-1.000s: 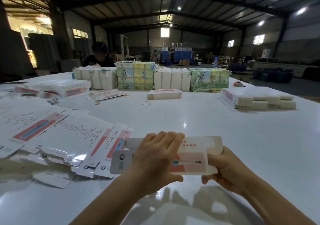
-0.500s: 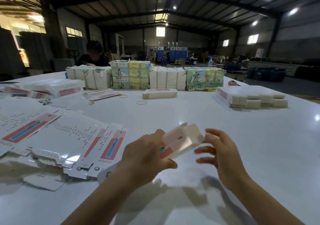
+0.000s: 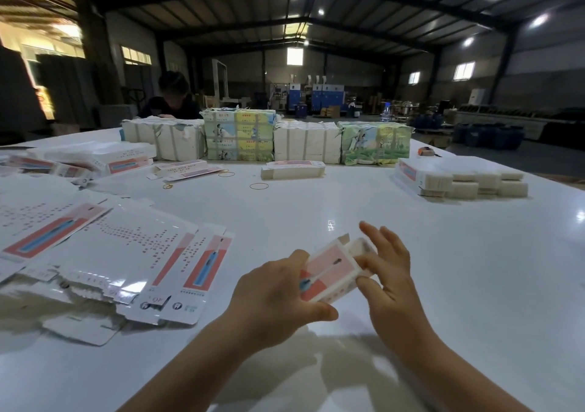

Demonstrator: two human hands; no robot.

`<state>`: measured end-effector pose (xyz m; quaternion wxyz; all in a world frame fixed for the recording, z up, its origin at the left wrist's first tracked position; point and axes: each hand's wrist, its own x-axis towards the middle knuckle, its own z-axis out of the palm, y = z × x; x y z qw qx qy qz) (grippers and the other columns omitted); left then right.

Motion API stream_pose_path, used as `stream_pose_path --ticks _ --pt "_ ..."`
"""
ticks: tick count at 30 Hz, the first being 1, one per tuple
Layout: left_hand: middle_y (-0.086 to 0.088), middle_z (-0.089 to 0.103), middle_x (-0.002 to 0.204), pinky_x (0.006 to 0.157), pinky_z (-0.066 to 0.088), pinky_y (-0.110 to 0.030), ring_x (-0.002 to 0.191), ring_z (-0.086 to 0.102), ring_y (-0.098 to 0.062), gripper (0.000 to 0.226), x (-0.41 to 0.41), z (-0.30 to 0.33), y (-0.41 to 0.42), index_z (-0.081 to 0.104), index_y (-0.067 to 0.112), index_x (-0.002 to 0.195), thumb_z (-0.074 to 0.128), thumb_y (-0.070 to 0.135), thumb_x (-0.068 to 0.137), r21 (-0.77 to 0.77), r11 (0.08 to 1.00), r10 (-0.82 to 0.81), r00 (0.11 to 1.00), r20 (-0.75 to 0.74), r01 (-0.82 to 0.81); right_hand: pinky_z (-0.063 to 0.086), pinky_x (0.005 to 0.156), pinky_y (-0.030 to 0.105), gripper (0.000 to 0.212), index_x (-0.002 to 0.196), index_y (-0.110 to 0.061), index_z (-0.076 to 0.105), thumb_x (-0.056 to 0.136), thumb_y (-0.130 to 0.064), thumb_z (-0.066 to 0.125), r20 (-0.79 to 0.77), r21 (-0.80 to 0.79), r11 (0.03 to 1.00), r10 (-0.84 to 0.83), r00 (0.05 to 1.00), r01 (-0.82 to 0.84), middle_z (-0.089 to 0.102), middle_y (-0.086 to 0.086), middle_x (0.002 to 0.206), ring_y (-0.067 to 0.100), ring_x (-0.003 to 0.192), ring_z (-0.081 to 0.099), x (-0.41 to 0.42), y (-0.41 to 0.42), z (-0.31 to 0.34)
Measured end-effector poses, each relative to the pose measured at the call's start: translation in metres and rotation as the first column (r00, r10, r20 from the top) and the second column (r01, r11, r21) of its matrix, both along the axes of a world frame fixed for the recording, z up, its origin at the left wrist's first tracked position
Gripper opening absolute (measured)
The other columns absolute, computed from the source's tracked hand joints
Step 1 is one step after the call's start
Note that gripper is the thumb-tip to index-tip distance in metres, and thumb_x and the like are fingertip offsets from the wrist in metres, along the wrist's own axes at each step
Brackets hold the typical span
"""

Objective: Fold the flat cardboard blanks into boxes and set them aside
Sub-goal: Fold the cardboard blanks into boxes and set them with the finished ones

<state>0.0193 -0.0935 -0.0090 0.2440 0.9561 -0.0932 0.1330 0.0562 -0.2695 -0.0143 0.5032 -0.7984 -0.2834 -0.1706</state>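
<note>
A small white and pink box with a toothbrush picture is held above the white table, opened into a tube with its far end flap sticking out. My left hand grips its near end, fingers curled round it. My right hand is at the far end with fingers spread, its thumb and lower fingers touching the box's end flap. Flat printed blanks lie fanned out on the table at the left.
Bundled stacks of blanks line the table's far side, and a person sits behind them. Another stack sits at the right, one folded box mid-table, more boxes at the far left. Rubber bands lie loose.
The flat blank held in both hands has been popped open into a tube and turned end-away. My right hand let go, then came back to touch the far end flap.
</note>
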Motion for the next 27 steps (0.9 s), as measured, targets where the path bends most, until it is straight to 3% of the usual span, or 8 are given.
stream_pose_path --ticks 5,9,13,18,20,22,23,27 --pt "0.019 0.052 0.122 0.052 0.044 -0.005 0.07 0.058 -0.003 0.054 0.0 -0.002 -0.001 0.029 0.049 0.109 0.061 0.07 0.07 0.018 1.0 -0.013 1.0 -0.028 0.013 0.045 0.1 0.047 0.039 0.109 -0.039 0.045 0.077 -0.019 0.053 -0.069 0.162 0.987 0.029 0.997 -0.017 0.055 -0.02 0.116 0.016 0.125 0.043 -0.008 -0.001 0.004" --pt "0.019 0.052 0.121 0.055 0.036 -0.003 0.07 0.056 -0.005 0.061 -0.001 -0.004 -0.008 0.031 0.043 0.116 0.054 0.076 0.069 0.072 0.996 0.06 0.998 -0.012 -0.059 0.035 0.11 0.051 0.061 0.123 -0.053 0.028 0.094 -0.003 0.049 -0.088 0.102 0.992 -0.065 0.994 0.074 0.049 -0.023 0.112 0.011 0.119 0.048 -0.014 0.01 -0.002" --pt "0.017 0.053 0.123 0.054 0.028 -0.003 0.073 0.052 -0.008 0.075 -0.003 -0.003 -0.014 0.033 0.039 0.12 0.037 0.085 0.061 0.18 0.974 0.128 0.991 0.05 -0.135 0.029 0.114 0.049 0.06 0.12 -0.057 0.026 0.097 -0.004 0.041 -0.132 0.002 0.997 -0.082 0.988 0.083 0.035 -0.037 0.113 0.009 0.123 0.042 -0.017 0.015 -0.005" --pt "0.013 0.055 0.114 0.063 0.041 -0.012 0.075 0.05 -0.008 0.06 -0.006 0.002 -0.009 0.033 0.036 0.115 0.046 0.077 0.074 0.267 0.949 0.12 0.975 0.189 -0.168 0.028 0.112 0.031 0.056 0.129 -0.048 0.033 0.079 -0.032 0.052 -0.149 0.133 0.98 -0.127 0.981 0.147 0.038 -0.02 0.134 0.005 0.13 0.035 -0.007 0.005 0.005" --pt "0.011 0.054 0.11 0.067 0.047 -0.016 0.078 0.049 -0.007 0.061 -0.006 0.002 -0.011 0.034 0.033 0.116 0.046 0.076 0.075 0.299 0.937 0.103 0.962 0.252 -0.179 0.037 0.103 0.032 0.07 0.134 -0.036 0.037 0.07 -0.03 0.066 -0.406 0.303 0.947 0.028 0.914 0.105 0.044 -0.011 0.133 0.011 0.123 0.044 0.002 -0.001 0.009" --pt "0.01 0.054 0.109 0.069 0.046 -0.019 0.081 0.049 -0.007 0.063 -0.006 0.001 -0.013 0.036 0.031 0.118 0.047 0.076 0.076 0.321 0.931 0.087 0.96 0.267 -0.173 0.053 0.082 0.037 0.049 0.118 -0.015 0.055 0.071 -0.02 0.068 -0.562 0.564 0.826 0.388 0.731 -0.005 0.063 0.009 0.113 0.026 0.101 0.064 0.007 -0.006 0.01" --pt "0.011 0.054 0.11 0.068 0.044 -0.018 0.082 0.049 -0.007 0.064 -0.006 0.001 -0.013 0.035 0.031 0.12 0.046 0.076 0.076 0.323 0.931 0.086 0.962 0.26 -0.17 0.057 0.072 0.036 0.032 0.108 -0.009 0.061 0.076 -0.013 0.066 -0.555 0.572 0.819 0.421 0.717 -0.039 0.068 0.014 0.102 0.029 0.091 0.068 0.006 -0.006 0.009" --pt "0.013 0.055 0.112 0.067 0.039 -0.014 0.079 0.047 -0.006 0.068 -0.005 -0.002 -0.013 0.034 0.031 0.121 0.045 0.078 0.074 0.321 0.93 0.105 0.968 0.23 -0.177 0.057 0.073 0.024 0.018 0.102 -0.02 0.067 0.095 -0.011 0.053 -0.216 0.159 0.987 0.008 0.976 0.027 0.071 -0.005 0.088 0.016 0.082 0.069 0.002 0.002 -0.006"
